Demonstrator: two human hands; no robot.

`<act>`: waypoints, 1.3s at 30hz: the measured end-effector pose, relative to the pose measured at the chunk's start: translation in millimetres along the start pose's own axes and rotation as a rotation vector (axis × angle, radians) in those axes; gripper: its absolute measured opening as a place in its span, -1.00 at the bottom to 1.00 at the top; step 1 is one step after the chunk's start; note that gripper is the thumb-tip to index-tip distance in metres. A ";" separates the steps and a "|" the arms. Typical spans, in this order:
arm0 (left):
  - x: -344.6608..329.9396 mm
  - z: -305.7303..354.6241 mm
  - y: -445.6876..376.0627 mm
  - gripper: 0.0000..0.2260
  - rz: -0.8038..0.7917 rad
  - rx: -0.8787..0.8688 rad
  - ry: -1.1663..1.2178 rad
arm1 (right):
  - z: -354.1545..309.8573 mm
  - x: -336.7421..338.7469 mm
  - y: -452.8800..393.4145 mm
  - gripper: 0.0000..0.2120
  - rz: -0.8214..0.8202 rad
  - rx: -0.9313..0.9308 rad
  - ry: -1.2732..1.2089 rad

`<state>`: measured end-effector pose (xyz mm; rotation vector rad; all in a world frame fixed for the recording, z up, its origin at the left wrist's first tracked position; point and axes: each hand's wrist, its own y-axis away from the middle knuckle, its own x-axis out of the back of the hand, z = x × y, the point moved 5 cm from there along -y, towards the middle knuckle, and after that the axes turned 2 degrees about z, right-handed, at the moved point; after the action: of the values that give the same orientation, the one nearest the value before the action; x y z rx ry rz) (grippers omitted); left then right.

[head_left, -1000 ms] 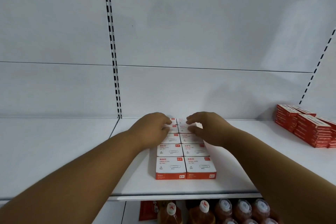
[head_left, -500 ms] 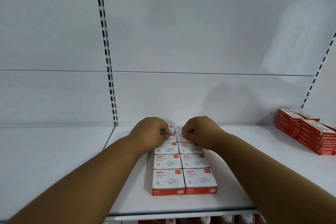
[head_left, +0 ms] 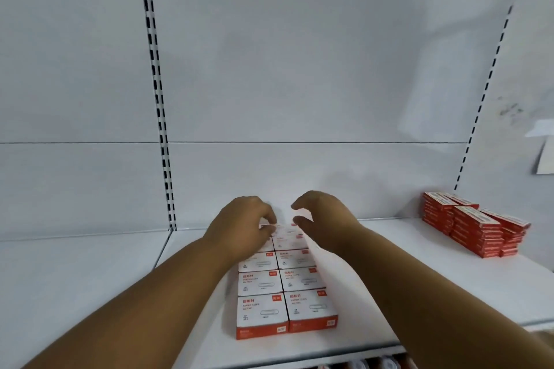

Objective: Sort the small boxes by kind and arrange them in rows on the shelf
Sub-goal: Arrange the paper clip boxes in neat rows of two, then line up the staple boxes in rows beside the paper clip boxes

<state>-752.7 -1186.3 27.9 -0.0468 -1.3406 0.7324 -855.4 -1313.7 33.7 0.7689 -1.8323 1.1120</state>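
Observation:
Two columns of white paper clip boxes [head_left: 261,310] with orange-red fronts run front to back on the white shelf [head_left: 90,293], several rows deep. My left hand [head_left: 239,226] is at the back of the left column, its curved fingertips touching the rear box. Over the back of the right column hovers my right hand [head_left: 325,219], thumb and fingers spread apart with nothing between them. Both hands hide the rearmost boxes.
Stacks of red boxes [head_left: 476,231] stand at the back right of the shelf. Slotted uprights [head_left: 159,117] run up the white back panel. Bottle caps [head_left: 359,365] show on the shelf below. A paper sheet [head_left: 545,156] hangs at the far right.
Both hands gripped the rear boxes half a second ago. My right hand has lifted off and spread its fingers; my left hand has loosened. The view has tilted upward.

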 end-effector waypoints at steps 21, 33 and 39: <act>-99.7 290.5 -76.7 -0.76 -0.206 -0.329 0.047 | 259.9 170.4 99.3 -0.75 0.207 -0.135 0.112; -156.6 343.4 -117.0 -0.63 -0.199 0.269 0.118 | 344.1 155.5 102.5 -0.75 -0.109 -0.232 0.024; -159.8 341.8 -116.0 -0.77 -0.233 0.461 0.316 | 351.2 150.6 107.4 -0.65 -0.116 -0.257 -0.046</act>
<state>-1011.4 -1484.3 30.0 0.3434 -0.8370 0.7826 -1132.4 -1598.1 35.0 0.7432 -1.8979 0.7719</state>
